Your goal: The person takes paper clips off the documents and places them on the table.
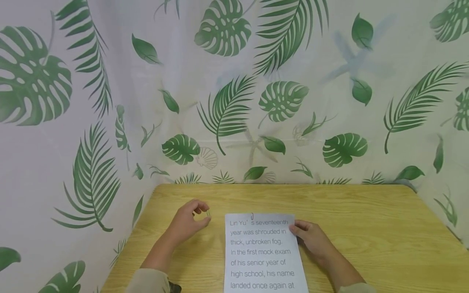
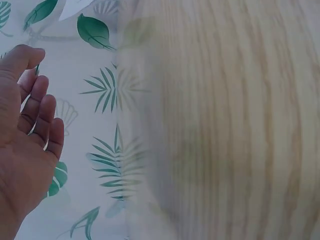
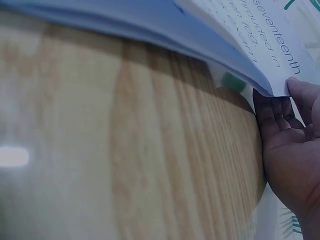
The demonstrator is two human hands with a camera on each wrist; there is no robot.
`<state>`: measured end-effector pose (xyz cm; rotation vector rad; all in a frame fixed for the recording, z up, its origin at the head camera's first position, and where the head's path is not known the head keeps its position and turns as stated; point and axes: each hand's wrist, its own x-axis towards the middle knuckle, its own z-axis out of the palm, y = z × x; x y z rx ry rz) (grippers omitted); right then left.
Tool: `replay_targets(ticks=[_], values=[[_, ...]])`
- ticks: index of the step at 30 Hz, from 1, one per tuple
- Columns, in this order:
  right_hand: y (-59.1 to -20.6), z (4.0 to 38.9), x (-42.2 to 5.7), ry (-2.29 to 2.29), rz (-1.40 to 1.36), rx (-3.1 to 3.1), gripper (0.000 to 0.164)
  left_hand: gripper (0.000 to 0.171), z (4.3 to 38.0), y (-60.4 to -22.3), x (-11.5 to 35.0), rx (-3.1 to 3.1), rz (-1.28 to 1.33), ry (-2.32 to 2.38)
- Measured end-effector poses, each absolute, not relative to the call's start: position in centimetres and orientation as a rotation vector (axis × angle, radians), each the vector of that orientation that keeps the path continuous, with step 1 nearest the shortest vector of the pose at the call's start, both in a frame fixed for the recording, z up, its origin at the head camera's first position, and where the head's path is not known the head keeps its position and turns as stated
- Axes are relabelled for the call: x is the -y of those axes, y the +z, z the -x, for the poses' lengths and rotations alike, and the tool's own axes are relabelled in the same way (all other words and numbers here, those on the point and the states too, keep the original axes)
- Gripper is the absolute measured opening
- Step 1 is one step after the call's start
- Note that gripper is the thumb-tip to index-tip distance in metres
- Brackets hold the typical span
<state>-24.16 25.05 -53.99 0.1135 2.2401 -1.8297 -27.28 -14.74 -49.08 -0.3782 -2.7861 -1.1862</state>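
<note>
My left hand (image 1: 188, 221) is raised above the table, left of the papers. Between its thumb and index finger it pinches a small, thin, greenish paper clip (image 1: 208, 213); in the left wrist view the clip (image 2: 37, 69) is mostly hidden by the fingertips. Printed sheets of paper (image 1: 261, 252) with large text stand before me, their lower part cut off by the frame. Another paper clip (image 1: 252, 216) sits on their top edge. My right hand (image 1: 316, 240) grips the upper right corner, thumb in front and fingers behind; the right wrist view shows the sheets (image 3: 220, 37) bending slightly above the table.
A wood-grain table (image 1: 384, 228) spreads under both hands. Behind it and along the sides hangs a white curtain (image 1: 234, 162) printed with green leaves and shells. A dark band (image 1: 175, 287) shows at the left wrist.
</note>
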Motion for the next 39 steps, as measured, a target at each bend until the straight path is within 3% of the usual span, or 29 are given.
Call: replay_targets(ticks=[12,39], values=[[-53.8,24.7,-24.7,-1.807,-0.142,-2.261,0.041,0.022,28.8,-50.9,16.0,2.961,0.296,-1.145],[-54.0,25.3,-24.4,-1.771,-0.135,-2.31,0.05,0.024,30.4,-53.2,16.8,3.077,0.275,-1.167]])
